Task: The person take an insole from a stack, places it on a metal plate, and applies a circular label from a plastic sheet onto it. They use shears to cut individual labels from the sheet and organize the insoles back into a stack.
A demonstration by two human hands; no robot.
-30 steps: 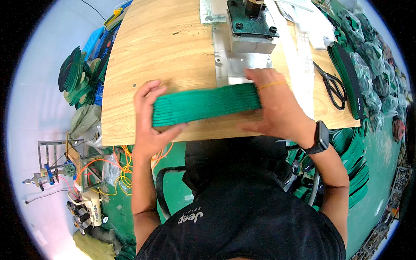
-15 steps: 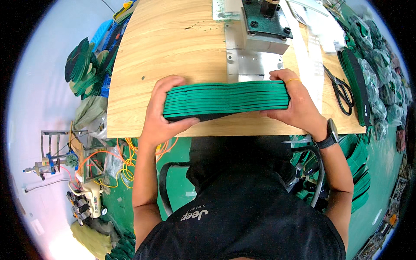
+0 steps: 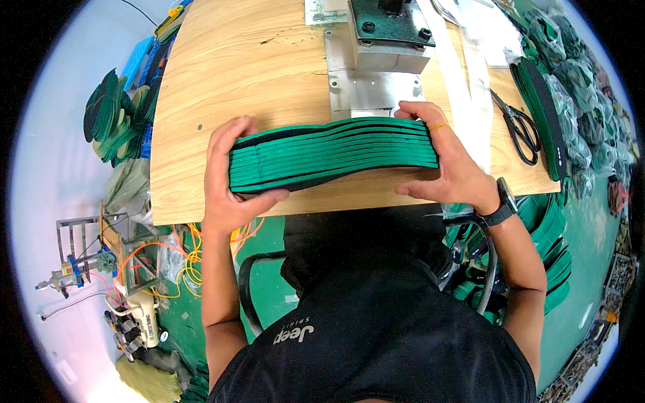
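Between my hands is a stack of insoles (image 3: 329,154), thin layers with bright green edges and black faces, held on edge above the front of the table. My left hand (image 3: 228,174) wraps the left end, fingers over the far side and thumb along the near side. At the other end, my right hand (image 3: 453,158) grips with its fingers at the far corner and its thumb below the near edge. The stack bows slightly, and a black face shows along its top left and underside.
Beyond the stack stands a metal press fixture (image 3: 390,50) on a steel plate (image 3: 373,94). Black-handled scissors (image 3: 521,131) and more insoles (image 3: 543,114) lie at the right of the wooden table (image 3: 248,74). Bagged goods (image 3: 574,74) are piled beyond; hoses (image 3: 191,258) trail on the floor at left.
Both hands and the stack have shifted a little left in the view, which has itself turned slightly. The stack is now more bowed and tilted, with its right end higher.
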